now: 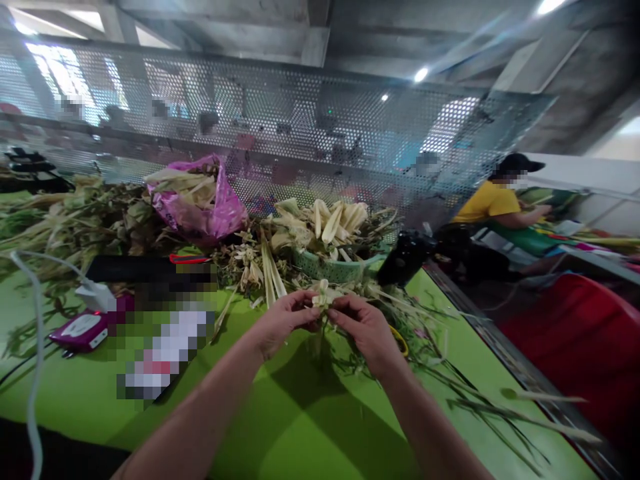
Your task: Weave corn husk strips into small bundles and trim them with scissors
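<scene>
Over the green table [250, 413], both hands meet at a small pale flower-like piece [323, 297] that looks made of dried husk. My left hand [287, 319] pinches it from the left, fingers closed. From the other side, the fingertips of my right hand [364, 328] are closed on it too. A thin stem seems to hang below, though it is blurred. Just beyond, a green basket [327, 269] holds dry corn husks [333, 223]. Loose husk strips [273, 270] lie left of the basket.
A pink plastic bag [220, 207] of husks and a heap of dried leaves [100, 217] lie at the back left. Nearer are a purple power strip [87, 331] and white cable [37, 347]. A black bottle [406, 257] stands right. A person in yellow [490, 203] sits beyond.
</scene>
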Available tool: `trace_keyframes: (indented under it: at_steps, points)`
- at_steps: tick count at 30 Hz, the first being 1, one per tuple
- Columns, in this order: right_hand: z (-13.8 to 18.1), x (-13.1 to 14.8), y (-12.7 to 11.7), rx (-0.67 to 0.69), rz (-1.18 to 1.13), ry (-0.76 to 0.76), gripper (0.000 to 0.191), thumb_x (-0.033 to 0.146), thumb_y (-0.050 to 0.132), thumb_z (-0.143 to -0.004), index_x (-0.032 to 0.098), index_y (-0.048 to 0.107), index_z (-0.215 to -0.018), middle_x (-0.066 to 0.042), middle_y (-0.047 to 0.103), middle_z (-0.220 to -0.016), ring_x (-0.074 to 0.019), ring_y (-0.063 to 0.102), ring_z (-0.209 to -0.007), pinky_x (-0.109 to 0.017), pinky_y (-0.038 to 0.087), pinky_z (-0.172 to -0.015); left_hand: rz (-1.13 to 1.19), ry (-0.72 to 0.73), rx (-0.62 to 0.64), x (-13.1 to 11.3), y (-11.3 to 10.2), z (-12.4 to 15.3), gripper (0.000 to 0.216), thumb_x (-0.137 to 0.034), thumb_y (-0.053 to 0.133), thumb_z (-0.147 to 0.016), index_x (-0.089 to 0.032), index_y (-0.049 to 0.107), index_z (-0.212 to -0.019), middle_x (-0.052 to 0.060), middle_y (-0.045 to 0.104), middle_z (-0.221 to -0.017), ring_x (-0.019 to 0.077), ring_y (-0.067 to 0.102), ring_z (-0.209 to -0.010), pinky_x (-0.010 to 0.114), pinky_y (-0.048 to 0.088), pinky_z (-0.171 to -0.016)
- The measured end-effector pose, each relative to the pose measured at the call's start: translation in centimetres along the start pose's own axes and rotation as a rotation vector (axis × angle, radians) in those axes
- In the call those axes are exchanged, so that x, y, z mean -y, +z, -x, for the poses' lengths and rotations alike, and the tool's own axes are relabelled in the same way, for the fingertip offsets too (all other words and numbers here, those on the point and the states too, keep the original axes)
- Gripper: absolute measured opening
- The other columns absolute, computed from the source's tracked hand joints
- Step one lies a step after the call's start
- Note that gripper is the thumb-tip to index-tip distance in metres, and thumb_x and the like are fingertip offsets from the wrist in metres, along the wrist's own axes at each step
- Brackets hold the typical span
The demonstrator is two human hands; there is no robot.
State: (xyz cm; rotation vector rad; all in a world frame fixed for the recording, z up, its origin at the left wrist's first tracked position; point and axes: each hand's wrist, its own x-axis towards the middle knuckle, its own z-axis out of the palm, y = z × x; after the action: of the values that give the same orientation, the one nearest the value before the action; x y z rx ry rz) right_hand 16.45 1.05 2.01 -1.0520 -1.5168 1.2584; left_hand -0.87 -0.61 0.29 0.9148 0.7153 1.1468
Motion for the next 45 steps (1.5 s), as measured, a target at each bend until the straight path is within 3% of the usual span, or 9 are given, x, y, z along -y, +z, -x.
trace_keyframes:
  at_steps: [7, 17, 21, 25, 28, 33, 37, 42, 45]
  points:
    - [-0.2, 0.1, -1.2, -0.161, -0.102, 0.019, 0.027, 0.042, 0.074, -0.068, 0.018, 0.064, -0.074, -0.001, 0.062, -0.070, -0.0143, 0.051, -0.064, -0.026, 0.039, -0.061, -0.039, 0.027, -0.082, -0.3, -0.2, -0.2, 0.034, -0.030, 0.079, -0.063, -0.016, 0.065, -0.091, 0.001, 0.060, -0.082, 0.0085, 0.052, -0.069, 0.023, 0.043, -0.066]
    - [0.7, 0.3, 0.6, -0.053, 0.098, -0.039, 0.021, 0.037, 0.067, -0.074, 0.017, 0.058, -0.074, 0.002, 0.053, -0.066, -0.0124, 0.045, -0.062, -0.024, 0.034, -0.057, -0.193, 0.144, -0.125, 0.0, 0.9, -0.7, 0.040, -0.024, 0.085, -0.051, -0.014, 0.060, -0.080, -0.003, 0.056, -0.071, 0.0067, 0.049, -0.062, 0.021, 0.040, -0.061]
    - [0.5, 0.2, -0.1, -0.064, 0.122, -0.029, 0.018, 0.034, 0.063, -0.074, 0.018, 0.056, -0.071, 0.003, 0.049, -0.061, -0.0115, 0.041, -0.056, -0.024, 0.033, -0.053, -0.055, 0.138, -0.197, 0.0, 0.0, -0.8, 0.041, -0.026, 0.083, -0.054, -0.016, 0.058, -0.084, -0.002, 0.058, -0.073, 0.0080, 0.053, -0.065, 0.022, 0.043, -0.064]
    - [0.4, 0.2, -0.3, -0.145, 0.175, -0.112, 0.018, 0.028, 0.066, -0.071, 0.020, 0.058, -0.085, 0.000, 0.057, -0.076, -0.0130, 0.047, -0.063, -0.024, 0.039, -0.058, 0.078, 0.156, -0.249, -0.3, -0.4, -0.8, 0.040, -0.025, 0.082, -0.057, -0.016, 0.056, -0.086, -0.002, 0.059, -0.074, 0.0082, 0.055, -0.064, 0.024, 0.048, -0.066]
    - [0.7, 0.2, 0.2, -0.077, 0.223, -0.161, 0.027, 0.031, 0.066, -0.075, 0.021, 0.058, -0.098, -0.003, 0.062, -0.091, -0.0167, 0.055, -0.077, -0.027, 0.044, -0.070, 0.073, 0.182, -0.222, -0.4, -0.2, -0.8, 0.039, -0.024, 0.082, -0.058, -0.015, 0.057, -0.088, 0.001, 0.063, -0.083, 0.0102, 0.059, -0.071, 0.024, 0.050, -0.067]
    - [0.8, -0.1, 0.9, -0.032, 0.334, -0.150, 0.023, 0.034, 0.069, -0.072, 0.020, 0.063, -0.089, -0.003, 0.066, -0.087, -0.0202, 0.059, -0.081, -0.031, 0.044, -0.076, 0.114, 0.154, -0.233, -0.2, -0.1, -0.8, 0.038, -0.026, 0.081, -0.059, -0.014, 0.057, -0.086, 0.001, 0.064, -0.080, 0.0101, 0.059, -0.068, 0.027, 0.051, -0.071]
    - [0.6, 0.1, 0.8, 0.020, 0.052, 0.030, 0.023, 0.036, 0.071, -0.071, 0.019, 0.064, -0.085, -0.001, 0.063, -0.074, -0.0161, 0.055, -0.068, -0.027, 0.043, -0.065, 0.153, 0.125, -0.194, -0.8, -0.5, -0.5, 0.033, -0.035, 0.072, -0.070, -0.016, 0.060, -0.094, 0.002, 0.064, -0.082, 0.0106, 0.059, -0.065, 0.027, 0.050, -0.067]
    - [0.7, 0.3, 0.8, 0.077, -0.320, 0.203, 0.024, 0.035, 0.077, -0.066, 0.018, 0.063, -0.074, 0.002, 0.054, -0.062, -0.0102, 0.048, -0.056, -0.023, 0.040, -0.055, 0.073, 0.250, 0.026, -2.7, -0.7, 0.7, 0.058, -0.015, 0.070, -0.061, -0.023, 0.060, -0.118, 0.007, 0.061, -0.119, 0.0196, 0.057, -0.104, 0.027, 0.043, -0.086]
    - [0.8, 0.2, 0.9, 0.069, -0.441, 0.279, 0.024, 0.030, 0.081, -0.061, 0.019, 0.064, -0.074, 0.003, 0.054, -0.063, -0.0086, 0.048, -0.055, -0.021, 0.042, -0.055, -0.075, 0.243, 0.110, -3.2, -0.7, 1.0, 0.053, -0.014, 0.073, -0.061, -0.021, 0.064, -0.113, 0.007, 0.060, -0.122, 0.0202, 0.055, -0.105, 0.028, 0.040, -0.088]
